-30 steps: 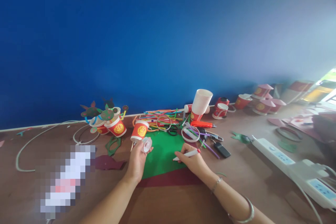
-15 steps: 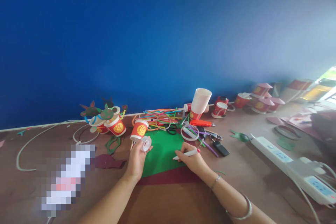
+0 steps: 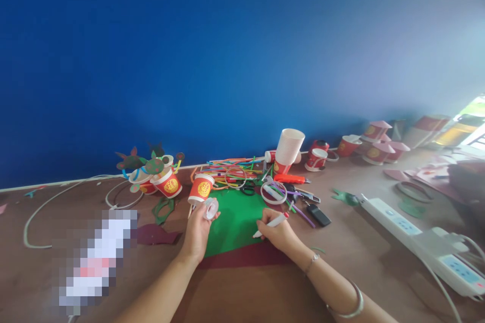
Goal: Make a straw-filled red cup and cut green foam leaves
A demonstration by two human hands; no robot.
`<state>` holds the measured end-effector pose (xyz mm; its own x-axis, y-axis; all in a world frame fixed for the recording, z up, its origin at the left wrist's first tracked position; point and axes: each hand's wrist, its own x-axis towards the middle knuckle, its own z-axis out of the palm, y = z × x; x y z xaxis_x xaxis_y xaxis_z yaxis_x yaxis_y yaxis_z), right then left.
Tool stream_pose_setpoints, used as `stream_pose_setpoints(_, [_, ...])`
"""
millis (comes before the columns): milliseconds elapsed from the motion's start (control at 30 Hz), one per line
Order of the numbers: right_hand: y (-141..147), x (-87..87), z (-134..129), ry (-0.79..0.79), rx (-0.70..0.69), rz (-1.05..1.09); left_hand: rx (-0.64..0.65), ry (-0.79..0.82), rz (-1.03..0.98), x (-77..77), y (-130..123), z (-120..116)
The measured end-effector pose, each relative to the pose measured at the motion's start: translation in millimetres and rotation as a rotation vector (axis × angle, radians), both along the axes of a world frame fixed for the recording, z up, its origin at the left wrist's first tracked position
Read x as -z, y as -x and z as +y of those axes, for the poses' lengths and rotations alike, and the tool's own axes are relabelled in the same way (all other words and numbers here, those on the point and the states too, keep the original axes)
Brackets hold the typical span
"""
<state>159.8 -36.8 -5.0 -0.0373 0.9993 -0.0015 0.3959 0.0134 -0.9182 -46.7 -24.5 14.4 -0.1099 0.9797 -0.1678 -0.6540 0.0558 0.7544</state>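
My left hand point(image 3: 197, 229) is closed around a small clear ring that looks like a roll of tape point(image 3: 211, 209), held by the left edge of a green sheet point(image 3: 235, 217). Between the fingers of my right hand point(image 3: 276, 229) is a white marker point(image 3: 273, 222) with a red end, its tip pointing down and left over the green sheet. Under that sheet lies a dark red sheet point(image 3: 238, 258). Just beyond my left hand stands a red paper cup point(image 3: 201, 187) with a yellow emblem.
Colourful straws point(image 3: 231, 169), scissors point(image 3: 248, 190), a red-orange cutter point(image 3: 291, 178) and a tall cup stack point(image 3: 290, 149) lie beyond the sheets. Decorated cups point(image 3: 166, 182) stand at left. A white power strip point(image 3: 394, 222) with cables is at right. A blue wall point(image 3: 227, 60) rises behind.
The marker is tilted a little steeper, and its tip has shifted slightly right and down. My right fingers have curled in more. My left hand and the roll stay nearly where they were.
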Motion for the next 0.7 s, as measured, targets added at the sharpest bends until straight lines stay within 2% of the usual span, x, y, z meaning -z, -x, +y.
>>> stream_pose_setpoints(300, [0.9,-6.5,-3.1,0.064,-0.043,0.095,0.004,-0.008,0.008,0.5,-0.4,-0.2])
stream_pose_setpoints(433, [-3.9,-13.5,-2.7,0.056,0.046,0.206,0.000,-0.012,0.001,1.3,-0.2,0.2])
stream_pose_setpoints(500, [-7.1,-13.9,-1.6,0.036,0.063,0.189,0.000,-0.013,0.000,1.4,-0.1,0.3])
stream_pose_setpoints(700, [-10.4,-8.9,0.6,0.078,-0.002,0.069,0.001,0.006,0.002,-0.7,0.1,-0.4])
